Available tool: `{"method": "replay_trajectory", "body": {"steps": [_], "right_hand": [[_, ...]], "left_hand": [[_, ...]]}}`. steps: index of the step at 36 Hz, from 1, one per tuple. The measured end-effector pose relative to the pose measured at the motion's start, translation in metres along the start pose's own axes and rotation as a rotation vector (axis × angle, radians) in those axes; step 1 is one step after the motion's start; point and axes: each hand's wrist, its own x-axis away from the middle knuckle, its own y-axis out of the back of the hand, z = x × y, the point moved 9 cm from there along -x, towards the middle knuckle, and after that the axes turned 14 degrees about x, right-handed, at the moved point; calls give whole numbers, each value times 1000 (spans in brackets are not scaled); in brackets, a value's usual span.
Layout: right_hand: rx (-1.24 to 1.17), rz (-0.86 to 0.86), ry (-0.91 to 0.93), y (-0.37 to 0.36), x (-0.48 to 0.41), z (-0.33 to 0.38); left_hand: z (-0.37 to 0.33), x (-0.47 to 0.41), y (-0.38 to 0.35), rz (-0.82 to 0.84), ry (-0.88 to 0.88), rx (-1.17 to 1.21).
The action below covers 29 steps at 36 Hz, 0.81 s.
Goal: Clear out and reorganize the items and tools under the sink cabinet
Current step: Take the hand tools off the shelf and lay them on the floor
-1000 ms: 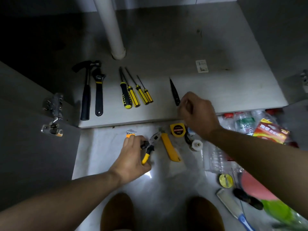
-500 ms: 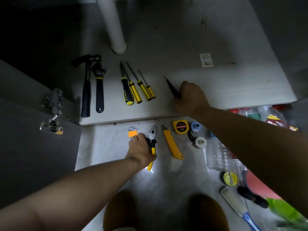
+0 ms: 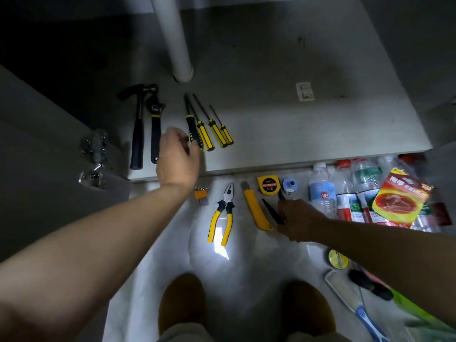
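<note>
under-sink tidy, 2 hands busy in 2 different spots. the right hand (image 3: 299,220) is down on the room floor with its fingers curled round the butt of a black pointed tool (image 3: 271,209). that tool lies just beside the yellow utility knife (image 3: 256,208), long axis on a diagonal, tip aimed forward and left toward the cabinet. the left hand (image 3: 177,156) is up over the cabinet floor (image 3: 308,134), fingers bent down onto the handle end of the fattest screwdriver (image 3: 192,127). the back of the hand hides the fingertips, so can't tell if it's really gripping or just touching.

the bit that matters for the next move, as a guess: everything laid out in the cabinet runs handle toward the person, tip toward the back. the free spot right of the screwdrivers sits ahead and a bit left of the right hand, which is the nearer one. so the black tool would need its tip swung round to match that line.

counts in the cabinet: 1 hammer (image 3: 137,137), 1 wrench (image 3: 155,129), 4 screwdrivers. on the floor: 1 hex key set (image 3: 201,193), 1 pliers (image 3: 222,213), 1 utility knife, 1 tape measure (image 3: 268,185), 1 black pointed tool
</note>
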Motion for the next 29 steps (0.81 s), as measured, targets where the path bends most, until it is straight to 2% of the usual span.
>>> {"method": "replay_trajectory", "body": {"steps": [3,11,14,16,19,21,25,29], "right_hand": [[21,17,-33,-5,-7,0],[18,-61,-60,-7,-25,1],[78,-167,5,3,-24,11],[68,-310,83,22,-17,24],[-20,-534,260,60,1,51],[-68,-627,301,85,6,60],[-192,-727,264,131,-11,64],[-207,-657,118,155,-58,62]], "left_hand": [[10,-27,-13,60,166,-88],[9,-45,-24,125,231,-134],[12,-34,-13,138,274,-66],[9,-17,-3,122,221,9],[-3,19,8,162,46,70],[-4,43,14,201,-64,67],[18,91,2,486,-169,-18],[60,123,-12,714,-165,-259]]}}
